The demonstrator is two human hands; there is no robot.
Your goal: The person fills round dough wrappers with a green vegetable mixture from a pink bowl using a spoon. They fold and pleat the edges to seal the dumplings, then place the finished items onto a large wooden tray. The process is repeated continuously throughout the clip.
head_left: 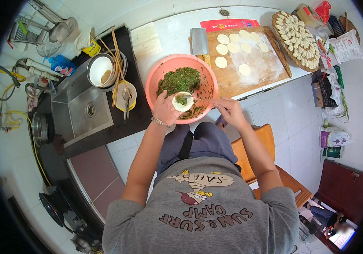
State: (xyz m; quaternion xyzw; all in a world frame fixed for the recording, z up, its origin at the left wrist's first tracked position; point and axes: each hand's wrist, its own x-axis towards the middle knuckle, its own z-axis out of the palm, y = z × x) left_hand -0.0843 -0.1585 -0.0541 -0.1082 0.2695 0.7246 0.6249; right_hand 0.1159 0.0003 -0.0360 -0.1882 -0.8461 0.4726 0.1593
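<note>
Over the near side of a round pink plastic basin (151, 80), the left hand (165, 111) cups a round white dough wrapper (184, 108); the right hand (228, 109) grips a slim metal utensil (197, 98) at its chopped green filling (182, 101), best kept central, rim clean.

Mid-frame, a pale round wrapper (176, 105) sits open over the pink bowl (151, 76), green filling (182, 101) on it, a thin utensil (198, 98) at its right.

Dark lettering marks the grey T-shirt (200, 207) nearer than the pink bowl (151, 86), and the purple-and-white bag (335, 137) to the bowl's right.
</note>
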